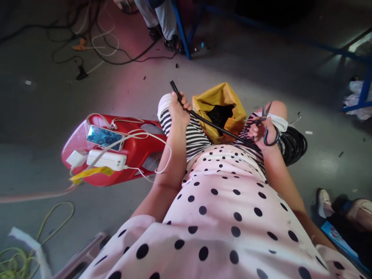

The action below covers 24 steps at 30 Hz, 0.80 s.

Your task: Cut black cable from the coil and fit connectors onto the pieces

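Note:
My left hand [179,109] is closed around a long black tube [216,126], near its upper end, above my left knee. The tube runs down across my lap towards my right hand [261,131]. That hand has dark-handled scissors [265,112] hooked in its fingers, blades pointing up and slightly apart. The tube's lower end passes by the scissor handle, and whether my right fingers touch it cannot be made out. Between my knees stands an open yellow bag [205,101] with black material inside.
A red stool [136,155] at the left carries a phone [105,137], a white power bank [107,159] and cables. A black coil [293,145] lies right of my right knee. Ahead are a person's legs [167,21] and a blue frame [181,29].

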### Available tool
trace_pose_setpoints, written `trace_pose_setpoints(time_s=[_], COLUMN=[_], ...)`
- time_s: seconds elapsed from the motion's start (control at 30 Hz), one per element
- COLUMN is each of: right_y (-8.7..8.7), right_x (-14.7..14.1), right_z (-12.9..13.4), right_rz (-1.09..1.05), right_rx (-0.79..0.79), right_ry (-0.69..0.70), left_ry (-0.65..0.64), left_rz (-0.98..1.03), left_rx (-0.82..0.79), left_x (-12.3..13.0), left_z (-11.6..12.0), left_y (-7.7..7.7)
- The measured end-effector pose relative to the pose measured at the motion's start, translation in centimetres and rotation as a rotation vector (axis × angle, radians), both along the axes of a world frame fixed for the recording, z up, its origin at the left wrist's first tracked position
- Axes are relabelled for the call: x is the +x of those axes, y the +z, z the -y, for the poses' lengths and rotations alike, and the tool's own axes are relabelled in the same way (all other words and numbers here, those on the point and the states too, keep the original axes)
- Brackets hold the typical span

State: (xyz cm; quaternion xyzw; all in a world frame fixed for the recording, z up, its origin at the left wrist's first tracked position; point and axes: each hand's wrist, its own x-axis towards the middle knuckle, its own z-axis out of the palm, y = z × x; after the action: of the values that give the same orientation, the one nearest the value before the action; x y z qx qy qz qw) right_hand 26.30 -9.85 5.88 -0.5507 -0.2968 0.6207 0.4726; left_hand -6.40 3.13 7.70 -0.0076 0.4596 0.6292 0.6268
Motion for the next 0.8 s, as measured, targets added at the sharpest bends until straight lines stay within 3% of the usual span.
trace_pose_setpoints(time_s=[0.1,0.23,0.37,0.63,0.8], right_y=[0.1,-0.2,-0.7,-0.6,-1.1], right_x=[0.2,-2.1,-4.6,-6.1,-6.9], right_z=[0.8,0.6,-0.1,-0.6,-0.6], right_rz=[0.000,0.073,-0.076,-0.102,-0.095], right_rx=[-0.009,-0.103,-0.090,-0.144,-0.152], right_ry=[-0.010,0.058,0.165,0.253,0.239], left_ry=[-0.005,-0.055,-0.111,-0.244,-0.131], left_rz=[-0.026,-0.091,-0.217,-0.119,-0.130], left_rx=[0.028,0.000,-0.020,-0.129,-0.178], left_x=[-0.1,1.6,3.6,4.5,4.9], left_z=[-0.4,-0.3,0.8,1.3,0.7], left_y=[-0.3,-1.5,-2.6,-1.9,-2.7])
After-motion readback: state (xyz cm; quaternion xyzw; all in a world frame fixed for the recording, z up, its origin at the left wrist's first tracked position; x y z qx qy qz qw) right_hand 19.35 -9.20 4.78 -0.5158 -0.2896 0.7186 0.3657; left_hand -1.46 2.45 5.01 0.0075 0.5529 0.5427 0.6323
